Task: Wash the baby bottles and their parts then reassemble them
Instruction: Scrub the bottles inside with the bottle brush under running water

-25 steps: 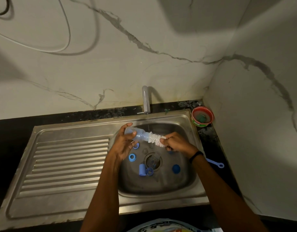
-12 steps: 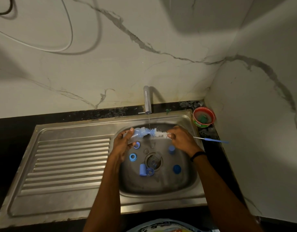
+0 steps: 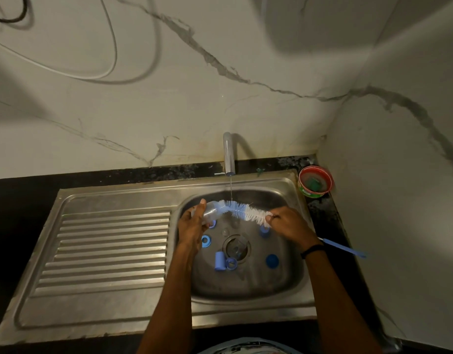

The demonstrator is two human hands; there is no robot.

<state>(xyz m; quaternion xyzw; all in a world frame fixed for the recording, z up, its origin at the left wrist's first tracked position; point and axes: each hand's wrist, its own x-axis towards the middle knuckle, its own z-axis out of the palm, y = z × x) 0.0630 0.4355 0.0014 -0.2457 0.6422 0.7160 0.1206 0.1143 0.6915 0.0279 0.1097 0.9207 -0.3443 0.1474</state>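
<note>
Over the steel sink basin (image 3: pixel 284 284), my left hand (image 3: pixel 192 226) grips a clear baby bottle (image 3: pixel 212 210) lying sideways. My right hand (image 3: pixel 286 224) grips a blue-and-white bottle brush (image 3: pixel 245 212). Its bristles are mostly out of the bottle mouth and bent under a thin stream from the tap (image 3: pixel 228 154). The brush's blue handle (image 3: pixel 344 250) sticks out past my right wrist. Several blue bottle parts lie in the basin: a ring (image 3: pixel 206 241), a cap (image 3: pixel 219 261), a small ring (image 3: pixel 231 263), a round lid (image 3: pixel 272 261), and another piece (image 3: pixel 264 231) under the brush.
A ribbed steel drainboard (image 3: pixel 110 251) spreads to the left of the basin. A red and green tub (image 3: pixel 315 182) with a green scrubber stands on the dark counter at the back right. Marble walls close the back and right sides. The drain (image 3: pixel 236 247) sits mid-basin.
My right hand has drawn the brush out to the right, so more bristles show outside the bottle. The brush now bends under the running water. The handle tip has dropped lower on the right.
</note>
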